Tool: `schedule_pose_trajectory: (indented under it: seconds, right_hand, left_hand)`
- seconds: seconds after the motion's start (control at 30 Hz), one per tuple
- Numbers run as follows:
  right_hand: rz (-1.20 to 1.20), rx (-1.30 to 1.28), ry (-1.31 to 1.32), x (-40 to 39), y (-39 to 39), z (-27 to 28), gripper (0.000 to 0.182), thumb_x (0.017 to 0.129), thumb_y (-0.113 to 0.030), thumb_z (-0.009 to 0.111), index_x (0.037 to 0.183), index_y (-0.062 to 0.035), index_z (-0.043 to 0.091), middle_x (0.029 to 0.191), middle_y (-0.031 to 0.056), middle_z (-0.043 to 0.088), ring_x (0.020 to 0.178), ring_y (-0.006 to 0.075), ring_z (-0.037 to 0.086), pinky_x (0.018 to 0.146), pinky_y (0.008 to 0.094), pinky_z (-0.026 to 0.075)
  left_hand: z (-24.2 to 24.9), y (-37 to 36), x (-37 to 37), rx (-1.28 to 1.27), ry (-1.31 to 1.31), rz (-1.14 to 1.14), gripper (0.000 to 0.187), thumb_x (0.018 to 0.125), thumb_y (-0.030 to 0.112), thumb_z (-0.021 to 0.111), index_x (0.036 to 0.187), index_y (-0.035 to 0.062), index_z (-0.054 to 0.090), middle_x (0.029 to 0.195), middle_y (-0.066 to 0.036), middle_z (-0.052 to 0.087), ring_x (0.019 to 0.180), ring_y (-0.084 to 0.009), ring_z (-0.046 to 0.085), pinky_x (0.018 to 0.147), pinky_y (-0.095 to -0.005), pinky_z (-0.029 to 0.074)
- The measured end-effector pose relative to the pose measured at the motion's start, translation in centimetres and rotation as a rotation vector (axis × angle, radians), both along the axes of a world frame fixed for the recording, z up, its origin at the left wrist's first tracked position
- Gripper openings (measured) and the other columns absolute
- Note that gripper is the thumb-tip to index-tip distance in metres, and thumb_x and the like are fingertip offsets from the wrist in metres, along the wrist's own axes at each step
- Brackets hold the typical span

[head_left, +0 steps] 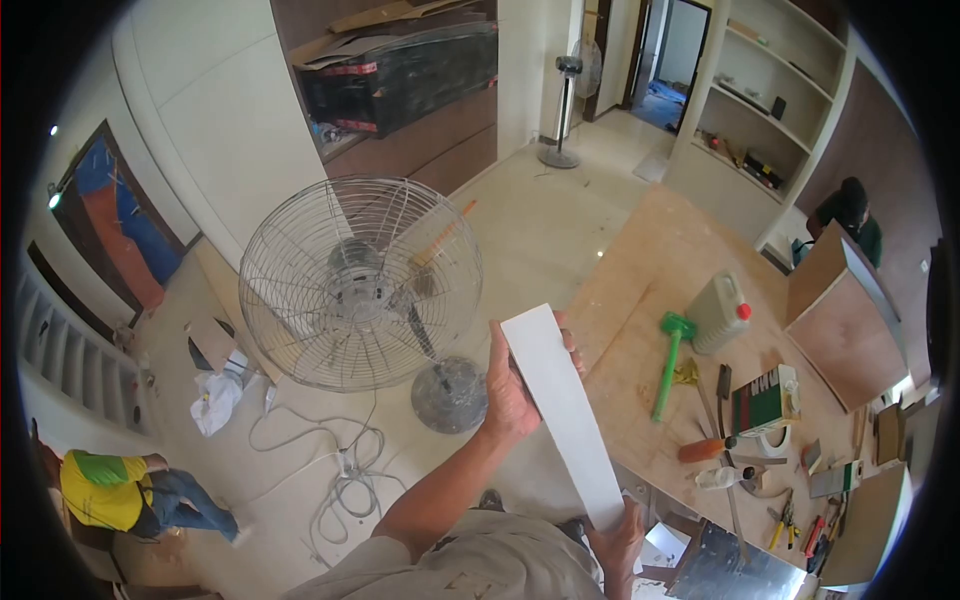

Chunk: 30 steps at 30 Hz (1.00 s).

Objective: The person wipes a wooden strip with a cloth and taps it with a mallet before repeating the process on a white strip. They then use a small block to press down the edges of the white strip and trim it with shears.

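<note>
At centre and lower centre, our left hand (513, 402) and right hand (618, 543) grasp the white strip (566, 410), fixed to nothing.

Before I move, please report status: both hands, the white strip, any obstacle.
Left hand on far end, right hand on near end of white strip. Nothing on its top face. Standing fan ahead-left, loose cable on floor.

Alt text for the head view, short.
Two bare hands, left and right, hold a long white strip by its opposite ends. To the right, a wooden worktable holds a green mallet, a jug and hand tools; to the left are a large caged fan and a person in a yellow-green shirt.
</note>
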State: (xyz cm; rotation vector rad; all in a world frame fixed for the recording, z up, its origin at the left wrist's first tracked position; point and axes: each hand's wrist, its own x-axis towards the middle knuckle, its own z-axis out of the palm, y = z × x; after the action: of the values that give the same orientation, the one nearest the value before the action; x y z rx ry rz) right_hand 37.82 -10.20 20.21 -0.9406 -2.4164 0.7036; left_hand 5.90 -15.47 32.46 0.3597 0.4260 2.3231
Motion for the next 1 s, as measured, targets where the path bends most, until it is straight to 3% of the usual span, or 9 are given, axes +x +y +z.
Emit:
schedule_pose_trajectory:
  seconds: [0.33,0.57,0.7,0.8,0.9,1.0]
  right_hand:
    - [-0.061,0.028,0.012,-0.1,-2.2,0.7,0.071,0.065,-0.016,0.090,0.128,-0.0024,0.059,0.101,0.0224,0.067,0.091,0.0472,0.069,0.076,0.0532,0.056]
    - [-0.030,-0.247,-0.013,-0.1,-1.2,0.2,0.070,0.067,-0.032,0.094,0.123,0.0006,0.065,0.106,0.0269,0.073,0.097,0.0456,0.073,0.083,0.0511,0.058]
    - [0.063,-0.368,-0.084,0.5,0.9,1.6,0.074,0.060,-0.040,0.097,0.113,0.0027,0.069,0.093,0.0254,0.075,0.082,0.0395,0.073,0.077,0.0475,0.058]
    - [0.070,-0.338,-0.066,0.8,1.9,1.9,0.073,0.059,-0.039,0.097,0.111,0.0031,0.069,0.091,0.0249,0.075,0.079,0.0386,0.072,0.075,0.0474,0.057]
    - [0.062,-0.324,-0.081,0.7,2.3,1.8,0.072,0.060,-0.038,0.098,0.110,0.0029,0.067,0.089,0.0248,0.074,0.079,0.0383,0.072,0.074,0.0474,0.057]
    - [0.054,-0.306,-0.052,0.0,1.7,2.3,0.069,0.059,-0.033,0.099,0.106,0.0042,0.065,0.088,0.0227,0.073,0.077,0.0352,0.072,0.073,0.0455,0.058]
  left_hand:
    - [0.7,-0.4,0.1,0.025,-0.014,-0.046,0.086,0.100,0.082,0.042,0.127,0.0029,0.062,0.098,-0.012,0.065,0.092,-0.0275,0.062,0.087,-0.0420,0.051]
    - [2.2,-0.2,2.1,-0.089,0.030,-0.021,0.084,0.104,0.078,0.040,0.136,0.0034,0.060,0.106,-0.008,0.066,0.097,-0.0179,0.064,0.088,-0.0359,0.055]
    - [3.0,0.5,3.0,-0.152,0.133,-0.048,0.082,0.105,0.076,0.042,0.136,0.0026,0.060,0.107,-0.007,0.067,0.098,-0.0144,0.065,0.085,-0.0323,0.057]
    - [4.0,0.8,3.1,-0.204,0.164,-0.024,0.079,0.105,0.075,0.043,0.135,0.0037,0.060,0.108,-0.007,0.067,0.097,-0.0143,0.065,0.083,-0.0316,0.056]
    - [3.1,0.9,2.4,-0.194,0.220,-0.075,0.081,0.106,0.074,0.039,0.156,0.0096,0.044,0.122,-0.008,0.063,0.109,-0.0212,0.064,0.094,-0.0427,0.057]
    - [3.3,1.1,2.6,-0.199,0.218,0.010,0.080,0.107,0.073,0.038,0.155,0.0091,0.046,0.120,-0.008,0.064,0.104,-0.0217,0.066,0.091,-0.0419,0.058]
